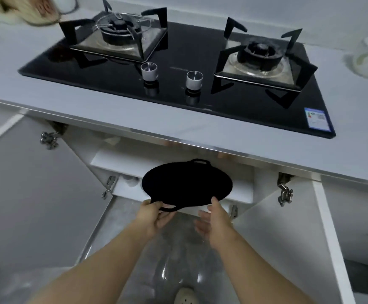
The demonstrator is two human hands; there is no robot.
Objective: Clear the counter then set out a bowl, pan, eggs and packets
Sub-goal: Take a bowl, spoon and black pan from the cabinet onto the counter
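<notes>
— Head view: where is the pan?
— In front of the open cabinet, below the counter. The left hand grips its near loop handle. The right hand is loose-fingered, thumb at the rim, gripping nothing.
— The risk?
— One-handed, it could tip, or clip the counter's edge on rising.

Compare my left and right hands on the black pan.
Left hand grips the pan's near loop handle with curled fingers; right hand is open, holding nothing. Left hand is on the handle; right hand's thumb is at the rim. Both are at the pan's near edge.
</notes>
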